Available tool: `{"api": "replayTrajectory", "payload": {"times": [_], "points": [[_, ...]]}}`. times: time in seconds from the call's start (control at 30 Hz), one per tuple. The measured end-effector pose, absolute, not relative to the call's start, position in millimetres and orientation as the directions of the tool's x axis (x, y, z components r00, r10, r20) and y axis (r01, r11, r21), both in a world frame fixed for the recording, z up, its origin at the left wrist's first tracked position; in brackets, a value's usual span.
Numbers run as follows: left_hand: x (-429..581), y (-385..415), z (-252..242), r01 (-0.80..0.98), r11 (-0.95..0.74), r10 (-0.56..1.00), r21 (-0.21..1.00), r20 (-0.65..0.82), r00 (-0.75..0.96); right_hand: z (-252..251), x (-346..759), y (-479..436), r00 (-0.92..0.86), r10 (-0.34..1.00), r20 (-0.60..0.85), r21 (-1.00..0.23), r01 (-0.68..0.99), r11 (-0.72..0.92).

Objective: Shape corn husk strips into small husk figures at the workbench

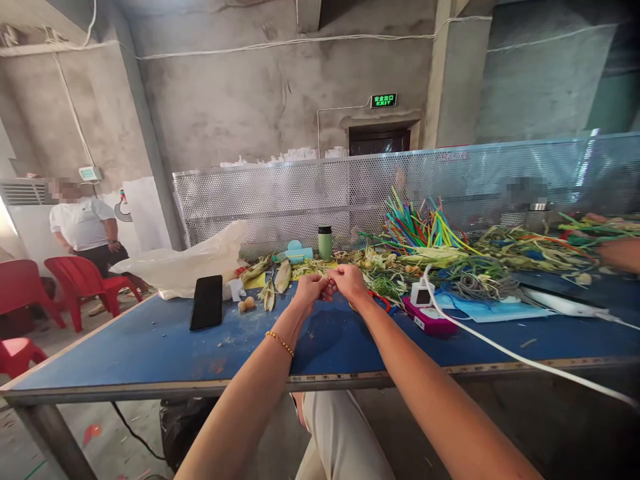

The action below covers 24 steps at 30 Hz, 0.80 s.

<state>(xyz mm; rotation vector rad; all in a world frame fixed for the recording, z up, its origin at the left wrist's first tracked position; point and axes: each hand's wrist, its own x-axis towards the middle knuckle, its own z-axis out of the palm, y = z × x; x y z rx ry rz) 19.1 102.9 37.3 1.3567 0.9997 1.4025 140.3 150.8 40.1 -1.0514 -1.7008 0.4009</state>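
Left of the bare left hand (311, 291), having pointed pale-tan dried husks (283, 277), probably for reach, and curling fingers close with the bare right hand (348, 283), likely for precision, cannot tell pinching what

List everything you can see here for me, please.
Table: one, blue, foreground
Phone: one, black, left
Plastic bag: one, whitish, left
Balls: two, tan, by phone
Husks: several, yellowish, mid-table
Bottle: one, green, table's back
Strands: many, multicoloured, back right
Box: one, magenta, table's right
Charger: one, white, on box
Chairs: three, red, left
Metal screen: one, silver, behind table
Exit sign: one, green, wall
Standing person: one, white-topped, far left
Co-worker's arm: one, bare, right edge
Left hand: one, bare, centre
Right hand: one, bare, centre
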Motion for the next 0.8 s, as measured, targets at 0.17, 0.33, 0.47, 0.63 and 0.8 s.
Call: {"api": "replayTrajectory", "payload": {"times": [0.17,0.33,0.47,0.63,0.8], "points": [[19.9,103.4,37.2,-0.061,-0.248,0.968,0.967,0.250,0.030,44.3,141.3,147.9,-0.032,0.794,0.607,-0.625,0.597,0.502],[21.1,104.0,36.5,-0.082,-0.252,0.966,0.964,0.256,0.031,45.7,140.9,148.6,0.050,0.772,0.634,-0.589,0.678,0.439],[18.7,101.2,37.5,-0.099,-0.221,0.973,0.970,0.226,0.043,42.4,141.9,147.7,-0.046,0.845,0.533,-0.730,0.481,0.486],[17.7,96.3,38.6,-0.096,-0.205,0.975,0.974,0.212,0.068,40.7,144.5,144.4,-0.208,0.825,0.526,-0.731,0.385,0.563],[20.8,94.7,38.2,-0.098,-0.190,0.974,0.977,0.200,0.109,39.8,147.0,149.3,-0.163,0.798,0.580,-0.688,0.428,0.587]]}}
